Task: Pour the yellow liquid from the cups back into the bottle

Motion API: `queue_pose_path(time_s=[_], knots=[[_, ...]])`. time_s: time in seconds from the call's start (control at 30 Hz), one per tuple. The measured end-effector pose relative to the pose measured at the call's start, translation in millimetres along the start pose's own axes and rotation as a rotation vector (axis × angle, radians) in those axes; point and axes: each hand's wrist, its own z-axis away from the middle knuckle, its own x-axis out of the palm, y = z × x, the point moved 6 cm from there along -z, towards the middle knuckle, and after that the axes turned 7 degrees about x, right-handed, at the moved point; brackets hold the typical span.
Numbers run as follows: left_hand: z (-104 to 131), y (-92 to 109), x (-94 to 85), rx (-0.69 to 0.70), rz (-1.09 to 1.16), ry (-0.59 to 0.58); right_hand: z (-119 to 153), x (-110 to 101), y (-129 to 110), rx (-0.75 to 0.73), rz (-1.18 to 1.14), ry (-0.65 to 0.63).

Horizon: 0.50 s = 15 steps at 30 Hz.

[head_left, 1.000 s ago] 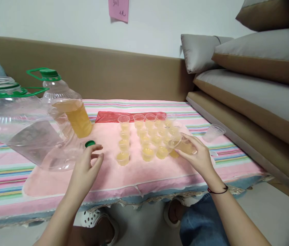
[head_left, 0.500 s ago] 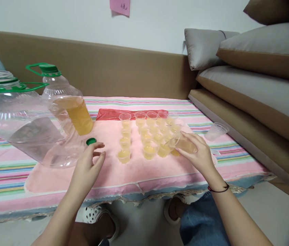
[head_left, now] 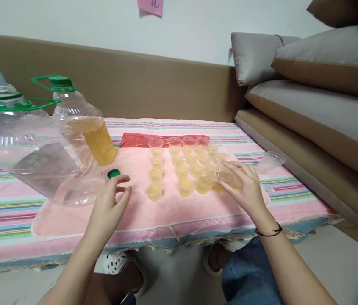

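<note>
My right hand (head_left: 244, 184) grips a clear plastic cup (head_left: 226, 171), tilted with its mouth to the left over the front right of a group of small cups. Those cups (head_left: 186, 185) stand in rows and hold pale yellow liquid. A single column of similar cups (head_left: 154, 191) stands to their left. My left hand (head_left: 112, 199) holds nothing, its fingers loosely bent and apart, beside a green bottle cap (head_left: 113, 173). Behind that hand are a large open plastic bottle (head_left: 45, 169) of clear liquid and a capped bottle (head_left: 101, 146) of amber liquid.
The cups stand on a pink mat (head_left: 153, 218) over a striped cloth (head_left: 4, 212). A red plastic bag (head_left: 134, 140) lies behind them. An overturned or tilted clear cup (head_left: 270, 162) is at right. Grey and brown cushions (head_left: 318, 95) are stacked on the right.
The held cup is tipped slightly differently, and my right hand has shifted a little left. My left hand stays almost where it was. The whole view has moved slightly.
</note>
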Motion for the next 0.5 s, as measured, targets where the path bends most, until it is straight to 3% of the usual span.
queue_pose_path(time_s=[0.5], knots=[[0.1,-0.1,-0.9,-0.010,0.003,-0.010,-5.9,3.9,-21.3,-0.167,0.120,-0.004]])
